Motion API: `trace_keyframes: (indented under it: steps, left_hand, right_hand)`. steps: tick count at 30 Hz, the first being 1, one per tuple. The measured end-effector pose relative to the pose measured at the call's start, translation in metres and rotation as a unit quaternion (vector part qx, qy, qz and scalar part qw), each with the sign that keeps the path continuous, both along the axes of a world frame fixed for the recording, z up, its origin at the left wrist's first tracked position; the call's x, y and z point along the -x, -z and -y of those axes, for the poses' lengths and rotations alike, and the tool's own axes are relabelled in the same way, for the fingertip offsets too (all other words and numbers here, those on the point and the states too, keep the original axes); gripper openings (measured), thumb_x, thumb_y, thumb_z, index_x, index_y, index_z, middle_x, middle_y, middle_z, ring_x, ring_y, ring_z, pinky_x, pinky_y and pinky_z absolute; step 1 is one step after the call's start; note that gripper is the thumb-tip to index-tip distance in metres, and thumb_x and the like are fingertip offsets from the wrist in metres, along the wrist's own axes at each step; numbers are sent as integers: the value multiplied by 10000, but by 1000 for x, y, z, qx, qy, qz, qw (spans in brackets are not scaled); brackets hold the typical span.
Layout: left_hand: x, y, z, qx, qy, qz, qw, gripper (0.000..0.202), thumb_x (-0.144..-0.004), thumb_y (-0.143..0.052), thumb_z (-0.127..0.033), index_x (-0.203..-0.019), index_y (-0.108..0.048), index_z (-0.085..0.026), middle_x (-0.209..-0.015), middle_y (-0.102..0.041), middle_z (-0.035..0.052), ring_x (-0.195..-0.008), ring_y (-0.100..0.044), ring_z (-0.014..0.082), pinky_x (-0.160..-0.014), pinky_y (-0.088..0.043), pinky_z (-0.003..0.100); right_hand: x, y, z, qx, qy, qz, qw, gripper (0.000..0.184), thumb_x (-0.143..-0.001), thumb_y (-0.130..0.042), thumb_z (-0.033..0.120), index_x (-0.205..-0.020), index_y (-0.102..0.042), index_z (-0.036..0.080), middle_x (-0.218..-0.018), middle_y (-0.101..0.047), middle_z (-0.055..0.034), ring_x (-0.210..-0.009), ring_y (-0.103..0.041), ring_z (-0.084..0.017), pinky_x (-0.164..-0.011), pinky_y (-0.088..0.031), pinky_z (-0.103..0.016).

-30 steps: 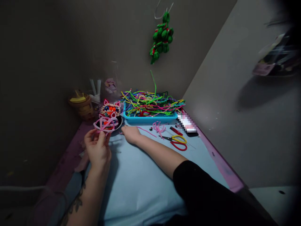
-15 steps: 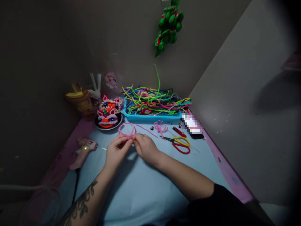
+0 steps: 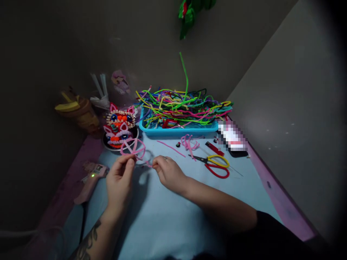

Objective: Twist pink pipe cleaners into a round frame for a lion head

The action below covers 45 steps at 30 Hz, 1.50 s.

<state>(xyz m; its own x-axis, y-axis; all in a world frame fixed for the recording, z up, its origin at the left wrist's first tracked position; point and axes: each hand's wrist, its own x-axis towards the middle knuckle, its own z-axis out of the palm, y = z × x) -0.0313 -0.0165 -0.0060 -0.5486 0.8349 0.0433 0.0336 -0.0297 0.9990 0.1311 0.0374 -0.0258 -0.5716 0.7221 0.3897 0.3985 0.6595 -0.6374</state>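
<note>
My left hand (image 3: 119, 180) pinches a pink pipe-cleaner shape (image 3: 132, 148) with looped ears, held just above the light blue table (image 3: 162, 216). My right hand (image 3: 168, 171) is closed in a pinch at the shape's lower right end, resting on the table. Just behind the shape stands a beaded pipe-cleaner lion head (image 3: 119, 126) on a dark plate (image 3: 108, 144).
A blue tray (image 3: 179, 128) heaped with coloured pipe cleaners sits at the back. Loose pink pieces (image 3: 188, 142), yellow-and-red scissors (image 3: 214, 164) and a phone (image 3: 234, 139) lie to the right. A pink glue gun (image 3: 90, 175) with a lit green light lies left. A yellow cup (image 3: 76, 112) stands at the back left.
My left hand carried the pink shape from the plate to the table, met my right hand, then moved left and up slightly. The view tilted down.
</note>
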Motion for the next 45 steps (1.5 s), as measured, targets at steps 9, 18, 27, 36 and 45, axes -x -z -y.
trace_keyframes:
  steps: [9, 18, 27, 36, 45]
  left_hand:
    - [-8, 9, -5, 3, 53, 114, 992, 336, -688, -810, -322, -947, -639, -196, -816, -672, -9, -744, -627, 108, -719, -493, 219]
    - [-14, 0, -2, 18, 65, 74, 995, 310, -682, -812, -320, -908, -647, -187, -819, -700, 9, -764, -649, 120, -718, -503, 220]
    - [-15, 1, 1, 33, 94, 44, 994, 386, -710, -780, -368, -1031, -663, -188, -909, -734, 55, -869, -693, 187, -813, -545, 315]
    - [-17, -3, 3, 35, 113, 16, 993, 380, -757, -728, -380, -1074, -672, -179, -912, -733, 55, -846, -685, 172, -788, -543, 292]
    - [-16, 0, 4, 36, 108, 1, 993, 374, -767, -720, -369, -1076, -672, -165, -824, -708, 39, -735, -634, 141, -690, -507, 259]
  right_hand:
    - [-6, -13, 4, 204, 22, -167, 964, 168, -923, -480, 218, -1057, -581, 221, -855, -661, -11, -734, -626, -140, -660, -483, -251]
    - [-6, -24, 3, 146, 51, -152, 976, 85, -861, -597, 186, -831, -675, 205, -786, -690, -13, -742, -637, -148, -692, -479, -262]
    - [-7, -23, 4, 78, 37, -111, 990, 122, -918, -519, 172, -856, -621, 201, -803, -643, -19, -800, -605, -159, -734, -459, -272]
    - [-6, -23, 3, 48, 50, -96, 993, 140, -932, -494, 165, -834, -587, 202, -803, -648, -25, -797, -571, -178, -742, -430, -297]
    - [-6, -24, 7, -16, 63, -50, 997, 115, -916, -546, 205, -849, -639, 197, -829, -665, -39, -834, -572, -197, -800, -407, -343]
